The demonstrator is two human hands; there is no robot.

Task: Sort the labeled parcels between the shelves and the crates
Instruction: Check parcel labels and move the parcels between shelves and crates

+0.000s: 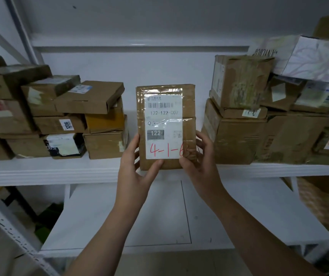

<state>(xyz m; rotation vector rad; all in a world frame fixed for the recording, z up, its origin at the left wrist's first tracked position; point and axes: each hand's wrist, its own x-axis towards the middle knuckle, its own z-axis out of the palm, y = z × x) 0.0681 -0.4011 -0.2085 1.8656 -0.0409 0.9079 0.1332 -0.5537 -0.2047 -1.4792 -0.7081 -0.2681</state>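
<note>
Both hands clasp one flat cardboard parcel [166, 126] at its lower corners. The left hand [137, 168] has its grip on the bottom-left corner, thumb lying across the front and fingers curled behind the edge. The right hand [200, 162] grips the bottom-right corner the same way, and its thumb covers the end of the red writing.

The parcel stands upright with its taped face towards the camera. On that face is a white shipping label [163, 116] with a barcode, the printed number "122-122-007", a dark block reading "122", and red handwriting that begins "4-1-".

The parcel's lower edge sits level with the front lip of the white shelf [60, 171]; whether it rests on the shelf cannot be told. It fills the gap between two piles.

To the left is a stack of small brown boxes [92, 100], one of them tagged "1206" [66, 125]. To the right are larger cartons [237, 136], with pale printed packages [316, 60] on top.

Below is a lower white shelf [119, 226], and a perforated metal upright [10, 226] runs down the left.
</note>
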